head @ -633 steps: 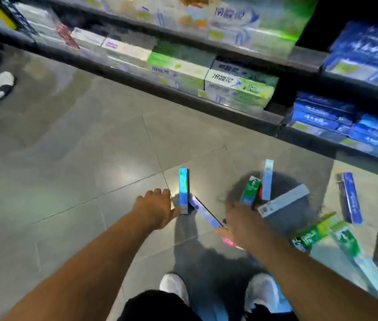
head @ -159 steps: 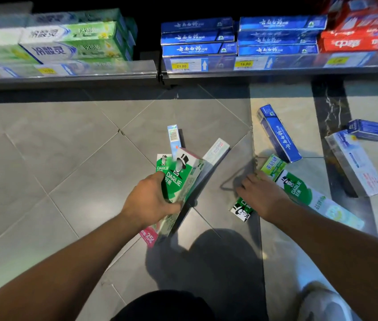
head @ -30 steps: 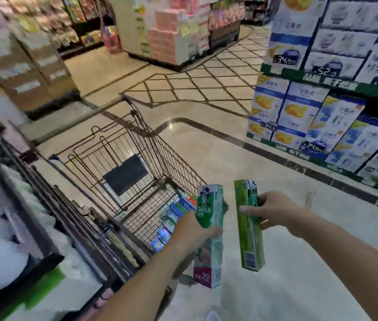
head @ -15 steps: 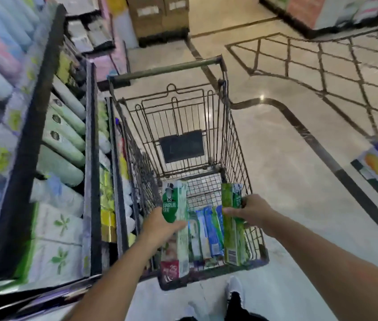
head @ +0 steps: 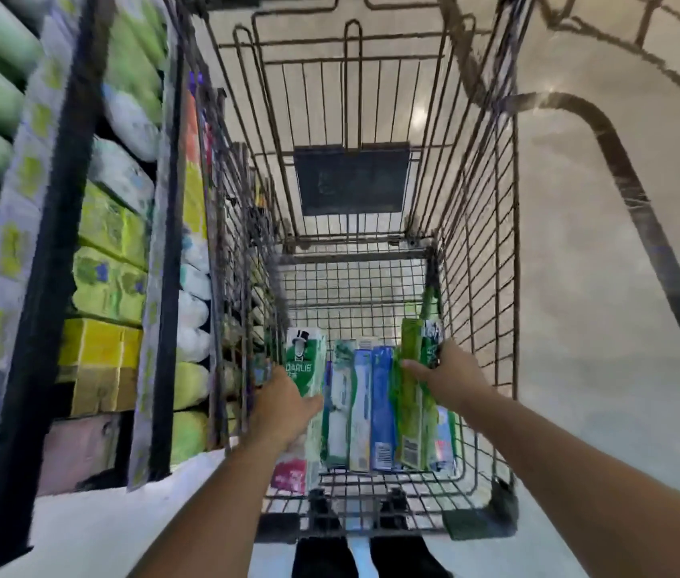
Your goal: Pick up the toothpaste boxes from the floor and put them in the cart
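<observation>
— Hands first: what has each one got?

— Left hand (head: 288, 404), lower centre of the frame, has its fingers curled round a green-and-white Darlie box (head: 304, 369). Right hand (head: 450, 379) grips a bright green box (head: 411, 394), the thumb across its face.

— Where are they relative to the cart (head: 475, 227)?

— Both are inside the wire basket, low down. Between them, a row of boxes (head: 365, 406) already lies on the basket floor.

— Which way do the held boxes run?

— Long axes point up the frame, away from the person, parallel to the lying row. The Darlie one sits at the row's left edge, the green one at its right.

— So the next move?

— Probably just loosening the fingers; each box looks nearly down beside the row. Neither hand seems nearer than the other.
</observation>
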`<state>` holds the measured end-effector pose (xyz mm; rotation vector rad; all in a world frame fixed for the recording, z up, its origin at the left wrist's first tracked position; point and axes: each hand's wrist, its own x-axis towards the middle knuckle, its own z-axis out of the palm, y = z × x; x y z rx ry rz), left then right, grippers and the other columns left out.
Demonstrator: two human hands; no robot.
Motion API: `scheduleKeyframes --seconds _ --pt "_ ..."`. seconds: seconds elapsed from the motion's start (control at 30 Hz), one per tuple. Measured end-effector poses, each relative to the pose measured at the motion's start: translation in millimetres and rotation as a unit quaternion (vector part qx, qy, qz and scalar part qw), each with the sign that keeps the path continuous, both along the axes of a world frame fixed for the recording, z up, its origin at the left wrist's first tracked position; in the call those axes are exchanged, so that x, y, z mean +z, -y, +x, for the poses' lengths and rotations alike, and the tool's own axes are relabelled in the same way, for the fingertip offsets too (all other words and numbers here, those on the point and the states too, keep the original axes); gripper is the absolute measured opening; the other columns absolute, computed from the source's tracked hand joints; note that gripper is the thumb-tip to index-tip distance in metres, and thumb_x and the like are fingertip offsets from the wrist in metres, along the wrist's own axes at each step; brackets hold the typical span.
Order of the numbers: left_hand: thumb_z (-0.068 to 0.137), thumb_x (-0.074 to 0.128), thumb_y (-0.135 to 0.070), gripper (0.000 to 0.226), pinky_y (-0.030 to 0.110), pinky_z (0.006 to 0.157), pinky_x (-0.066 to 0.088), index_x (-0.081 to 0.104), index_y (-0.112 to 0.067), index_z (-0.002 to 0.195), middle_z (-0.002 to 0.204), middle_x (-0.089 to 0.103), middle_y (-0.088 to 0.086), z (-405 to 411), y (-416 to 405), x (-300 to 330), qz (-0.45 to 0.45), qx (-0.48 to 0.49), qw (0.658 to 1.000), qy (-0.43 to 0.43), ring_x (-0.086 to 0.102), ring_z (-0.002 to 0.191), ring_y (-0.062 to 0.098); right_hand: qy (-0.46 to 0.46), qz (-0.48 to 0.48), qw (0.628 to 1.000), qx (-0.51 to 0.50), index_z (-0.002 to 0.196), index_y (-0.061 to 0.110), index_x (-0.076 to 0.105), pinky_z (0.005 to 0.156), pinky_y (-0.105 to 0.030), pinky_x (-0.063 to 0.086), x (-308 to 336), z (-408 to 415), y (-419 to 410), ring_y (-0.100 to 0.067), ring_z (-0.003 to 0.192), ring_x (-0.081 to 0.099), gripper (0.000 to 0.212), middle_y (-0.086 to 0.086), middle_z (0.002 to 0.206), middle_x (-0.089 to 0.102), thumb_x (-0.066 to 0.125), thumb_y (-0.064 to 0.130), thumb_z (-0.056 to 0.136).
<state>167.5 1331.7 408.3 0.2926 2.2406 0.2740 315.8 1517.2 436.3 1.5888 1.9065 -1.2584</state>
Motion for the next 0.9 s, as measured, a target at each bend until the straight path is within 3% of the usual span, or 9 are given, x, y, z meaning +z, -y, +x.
scheduleKeyframes --seconds 0.1,0.2,0.33,0.43,0.57,0.67,0.77,0.83,0.9 --pt "0.088 0.071 -0.044 0.086 0.036 0.072 0.054 0.024 -0.002 0.147 0.122 0.061 0.015 4.4 0.1 -37.9 -0.054 -0.026 0.998 -0.029 0.065 0.096 0.029 0.039 -0.004 0.999 0.016 0.127 0.002 0.046 0.048 -0.023 0.042 -24.8 1.0 2.2 -0.013 0.069 0.055 0.065 -0.011 0.099 0.061 0.066 0.049 0.088" --pt "0.089 0.07 -0.04 0.075 0.032 0.061 0.046 0.03 -0.002 0.141 0.114 0.064 0.014 4.8 -0.1 -67.6 -0.095 -0.021 0.994 -0.049 0.067 0.094 0.031 0.07 -0.004 0.997 0.027 0.108 0.003 0.053 0.057 -0.032 0.051 -39.8 0.8 3.3 -0.019 0.065 0.057 0.055 -0.009 0.084 0.062 0.07 0.05 0.086" --pt "0.095 0.064 -0.033 0.082 0.039 0.073 0.049 0.016 0.005 0.149 0.133 0.054 0.022 -4.7 -4.8 -88.8 -0.137 -0.033 0.988 -0.063 0.063 0.109 0.038 0.088 0.011 0.994 0.056 0.113 0.002 0.045 0.057 -0.035 0.049 -46.9 -0.8 5.7 -0.023 0.069 0.06 0.061 -0.012 0.086 0.063 0.076 0.045 0.083" --pt "0.099 0.057 -0.026 0.079 0.04 0.076 0.054 0.009 0.009 0.151 0.134 0.053 0.024 -4.7 -1.6 -97.9 -0.169 -0.086 0.977 -0.099 0.064 0.107 0.035 0.096 0.009 0.993 0.071 0.122 0.001 0.037 0.055 -0.037 0.052 -48.0 -2.5 9.3 -0.024 0.068 0.062 0.071 -0.012 0.082 0.062 0.076 0.045 0.083" --pt "0.099 0.054 -0.019 0.08 0.038 0.078 0.055 0.001 0.013 0.151 0.136 0.048 0.027 3.5 4.4 -105.2 -0.151 -0.117 0.977 -0.099 0.061 0.11 0.034 0.109 0.014 0.985 0.132 0.122 -0.005 0.037 0.07 -0.04 0.054 -49.3 -3.7 13.2 -0.026 0.077 0.065 0.074 -0.02 0.092 0.066 0.068 0.052 0.086" --pt "0.095 0.06 -0.019 0.089 0.037 0.081 0.054 -0.002 0.012 0.151 0.139 0.044 0.029 3.7 5.2 -104.2 -0.135 -0.095 0.984 -0.069 0.058 0.114 0.035 0.108 0.025 0.988 0.109 0.119 0.004 0.04 0.06 -0.036 0.052 -49.8 -3.1 11.8 -0.021 0.068 0.061 0.071 -0.011 0.082 0.061 0.073 0.053 0.081" --pt "0.092 0.066 -0.028 0.093 0.039 0.082 0.053 0.006 0.01 0.152 0.141 0.044 0.027 1.6 6.0 -98.9 -0.128 -0.075 0.988 -0.031 0.057 0.118 0.037 0.123 0.024 0.983 0.132 0.116 0.005 0.041 0.063 -0.039 0.056 -46.2 -2.8 11.2 -0.022 0.071 0.064 0.07 -0.009 0.081 0.061 0.072 0.057 0.08" --pt "0.091 0.066 -0.033 0.083 0.038 0.076 0.051 0.022 0.007 0.15 0.137 0.05 0.023 -1.8 5.7 -89.6 -0.127 -0.076 0.989 -0.01 0.06 0.114 0.036 0.125 0.025 0.981 0.144 0.112 0.006 0.044 0.066 -0.039 0.057 -40.1 -2.2 10.3 -0.022 0.072 0.064 0.068 -0.008 0.08 0.062 0.072 0.058 0.08" --pt "0.093 0.062 -0.037 0.071 0.04 0.082 0.05 0.034 0.001 0.146 0.138 0.048 0.02 -5.0 4.4 -74.5 -0.117 -0.101 0.988 0.006 0.058 0.115 0.035 0.121 0.034 0.98 0.153 0.113 0.007 0.047 0.07 -0.039 0.058 -30.0 -0.5 8.8 -0.019 0.071 0.061 0.065 -0.006 0.081 0.06 0.071 0.058 0.081"
